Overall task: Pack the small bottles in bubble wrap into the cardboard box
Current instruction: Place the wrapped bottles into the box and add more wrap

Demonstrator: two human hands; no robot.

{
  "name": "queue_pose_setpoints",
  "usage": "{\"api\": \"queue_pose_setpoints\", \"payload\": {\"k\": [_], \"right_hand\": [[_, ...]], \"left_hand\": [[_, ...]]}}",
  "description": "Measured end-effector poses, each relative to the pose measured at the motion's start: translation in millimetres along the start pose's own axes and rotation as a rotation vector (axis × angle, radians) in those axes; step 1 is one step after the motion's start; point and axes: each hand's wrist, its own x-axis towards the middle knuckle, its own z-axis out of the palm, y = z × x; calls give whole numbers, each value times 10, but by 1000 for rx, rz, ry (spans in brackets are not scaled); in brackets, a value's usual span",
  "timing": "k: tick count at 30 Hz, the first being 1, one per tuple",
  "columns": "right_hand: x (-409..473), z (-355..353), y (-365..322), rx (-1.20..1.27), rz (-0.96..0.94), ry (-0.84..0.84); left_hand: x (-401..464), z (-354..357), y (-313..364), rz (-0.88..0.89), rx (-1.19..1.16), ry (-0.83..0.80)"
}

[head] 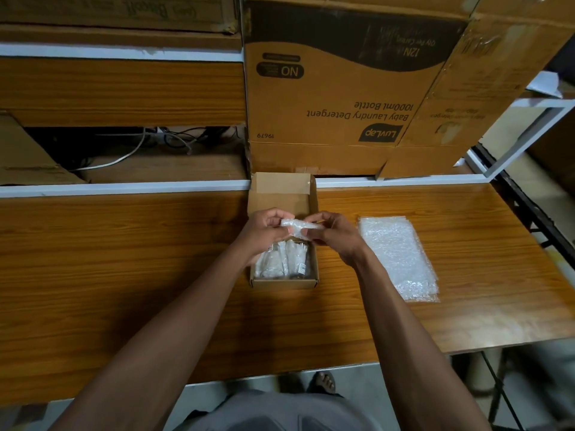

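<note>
A small open cardboard box (281,192) stands on the wooden table, its lid flap up at the back. Two small clear bottles in bubble wrap (284,262) lie side by side in its near half. Above the box, both hands hold one more bubble-wrapped bottle (297,227). My left hand (264,231) grips its left end with curled fingers. My right hand (334,234) pinches its right end. The hands hide the middle of the box.
A stack of flat bubble-wrap sheets (399,256) lies on the table right of the box. A large detergent carton (342,88) stands behind it on the shelf. Cables (130,150) hang in the shelf gap at left. The table's near edge (280,373) runs close to my body.
</note>
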Motion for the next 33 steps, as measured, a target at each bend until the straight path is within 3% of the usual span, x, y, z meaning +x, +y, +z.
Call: {"api": "queue_pose_setpoints", "payload": {"k": [4, 10, 14, 17, 20, 23, 26, 33], "right_hand": [[-94, 189, 139, 461, 78, 192], [-215, 522, 407, 594, 88, 282], [-197, 508, 536, 358, 113, 485], [-207, 410, 536, 41, 95, 582], [-243, 293, 452, -334, 82, 579], [-276, 267, 381, -587, 78, 508], [-287, 305, 433, -741, 70, 466], [-184, 352, 529, -778, 68, 482]], "left_hand": [[-33, 44, -130, -19, -84, 59], [-154, 205, -398, -15, -48, 107], [-191, 190, -456, 32, 194, 69], [-202, 101, -555, 215, 628, -8], [-220, 32, -677, 481, 1043, -187], [-182, 0, -729, 626, 1346, -410], [-95, -6, -721, 644, 1513, -526], [-4, -28, -735, 671, 1707, -616]]}}
